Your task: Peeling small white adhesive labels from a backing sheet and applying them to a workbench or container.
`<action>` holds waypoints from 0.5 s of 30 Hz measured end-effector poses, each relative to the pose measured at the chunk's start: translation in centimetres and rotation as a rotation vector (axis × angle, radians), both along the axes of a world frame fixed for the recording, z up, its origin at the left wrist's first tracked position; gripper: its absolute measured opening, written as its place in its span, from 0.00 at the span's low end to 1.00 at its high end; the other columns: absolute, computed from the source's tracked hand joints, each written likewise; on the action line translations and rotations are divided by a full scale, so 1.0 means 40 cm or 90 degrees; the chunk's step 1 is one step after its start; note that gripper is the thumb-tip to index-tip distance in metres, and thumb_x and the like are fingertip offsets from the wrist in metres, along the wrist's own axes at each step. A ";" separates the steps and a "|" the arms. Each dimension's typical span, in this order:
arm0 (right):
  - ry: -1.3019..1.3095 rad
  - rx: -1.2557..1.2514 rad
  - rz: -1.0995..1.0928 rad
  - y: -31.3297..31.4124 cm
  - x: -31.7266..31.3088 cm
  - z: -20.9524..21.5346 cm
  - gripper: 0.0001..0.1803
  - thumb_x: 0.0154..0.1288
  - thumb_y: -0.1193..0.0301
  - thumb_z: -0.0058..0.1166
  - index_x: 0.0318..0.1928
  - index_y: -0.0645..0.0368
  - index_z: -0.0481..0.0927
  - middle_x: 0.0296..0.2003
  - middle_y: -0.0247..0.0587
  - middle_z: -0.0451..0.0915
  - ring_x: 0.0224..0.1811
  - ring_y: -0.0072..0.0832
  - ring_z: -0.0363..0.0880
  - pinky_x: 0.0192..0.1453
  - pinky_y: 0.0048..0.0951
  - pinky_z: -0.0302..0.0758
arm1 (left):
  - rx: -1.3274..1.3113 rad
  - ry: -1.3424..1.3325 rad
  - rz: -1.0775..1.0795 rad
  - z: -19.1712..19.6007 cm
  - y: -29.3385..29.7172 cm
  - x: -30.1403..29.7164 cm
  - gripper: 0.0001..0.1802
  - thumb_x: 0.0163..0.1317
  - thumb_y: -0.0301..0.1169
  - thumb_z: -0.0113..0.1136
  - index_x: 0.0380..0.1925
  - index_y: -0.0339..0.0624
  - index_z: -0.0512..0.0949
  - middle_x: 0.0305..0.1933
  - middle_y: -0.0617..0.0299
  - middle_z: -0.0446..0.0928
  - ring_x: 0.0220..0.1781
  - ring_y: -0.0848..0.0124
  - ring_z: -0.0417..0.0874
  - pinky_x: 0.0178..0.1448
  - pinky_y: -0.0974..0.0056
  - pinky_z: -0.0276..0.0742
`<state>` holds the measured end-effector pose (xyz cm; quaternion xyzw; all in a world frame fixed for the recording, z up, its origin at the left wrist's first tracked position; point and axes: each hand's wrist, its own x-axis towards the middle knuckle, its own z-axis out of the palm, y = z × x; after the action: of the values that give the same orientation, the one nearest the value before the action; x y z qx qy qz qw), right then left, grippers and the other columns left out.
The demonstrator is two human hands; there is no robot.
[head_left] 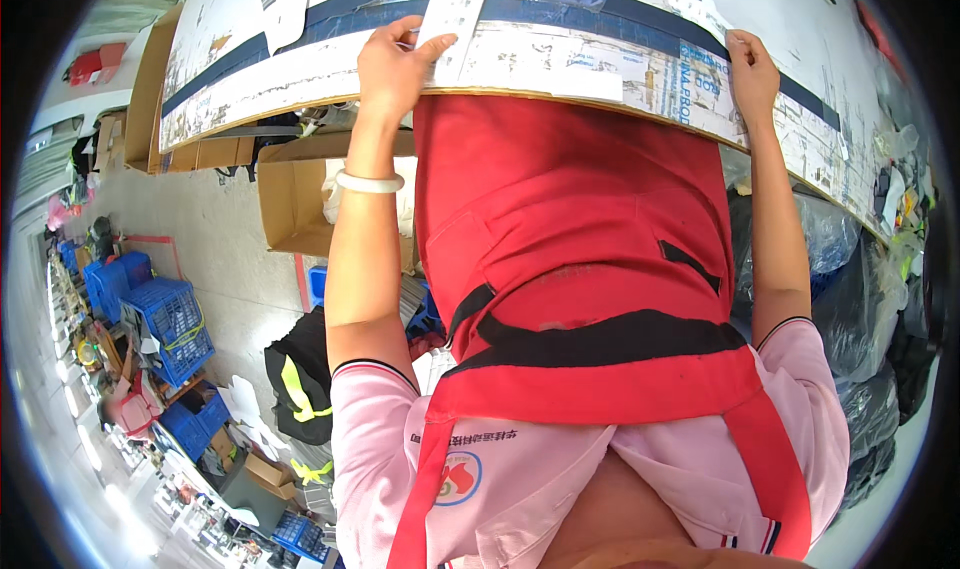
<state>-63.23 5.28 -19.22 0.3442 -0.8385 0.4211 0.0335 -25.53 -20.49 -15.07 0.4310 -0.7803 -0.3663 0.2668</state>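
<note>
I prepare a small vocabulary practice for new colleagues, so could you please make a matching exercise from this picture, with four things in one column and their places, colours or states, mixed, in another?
Column one
1. Left hand
2. Right hand
3. Bracelet
4. Apron

Column two
A. Red, with black trim
B. Just right of blue printing on the worn white surface
C. White, worn around a forearm
D. Thumb over a white strip that crosses dark blue tape

Right pairs: 1-D, 2-B, 3-C, 4-A
</note>
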 end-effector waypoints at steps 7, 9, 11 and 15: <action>0.031 0.028 -0.003 0.004 -0.003 0.010 0.14 0.64 0.59 0.56 0.44 0.52 0.82 0.25 0.29 0.78 0.27 0.16 0.72 0.35 0.19 0.70 | 0.109 0.158 0.018 -0.007 -0.016 -0.007 0.17 0.52 0.25 0.69 0.43 0.32 0.81 0.24 0.70 0.76 0.27 0.81 0.72 0.35 0.75 0.71; 0.027 0.002 -0.009 0.007 -0.001 0.010 0.13 0.64 0.60 0.56 0.44 0.53 0.82 0.27 0.29 0.79 0.28 0.15 0.72 0.36 0.19 0.71 | 0.093 0.252 0.044 0.010 -0.010 0.007 0.19 0.55 0.22 0.66 0.48 0.31 0.78 0.27 0.67 0.78 0.31 0.80 0.74 0.40 0.75 0.72; 0.025 -0.022 -0.018 0.010 0.011 0.022 0.13 0.64 0.61 0.57 0.45 0.53 0.82 0.28 0.30 0.80 0.29 0.15 0.73 0.37 0.19 0.71 | 0.131 0.319 0.069 0.040 0.013 0.013 0.20 0.56 0.21 0.64 0.50 0.30 0.76 0.28 0.67 0.78 0.32 0.80 0.74 0.41 0.75 0.72; -0.024 -0.122 0.107 -0.012 0.193 0.130 0.10 0.67 0.67 0.54 0.45 0.57 0.82 0.34 0.30 0.82 0.34 0.16 0.76 0.42 0.18 0.72 | 0.235 0.446 0.112 0.073 0.098 0.053 0.21 0.59 0.19 0.61 0.54 0.29 0.73 0.31 0.67 0.77 0.33 0.81 0.74 0.43 0.75 0.71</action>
<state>-55.49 4.80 -14.00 0.4006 -0.7628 0.5074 0.0148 -23.39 -16.56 -12.15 0.3861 -0.5233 -0.6007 0.4649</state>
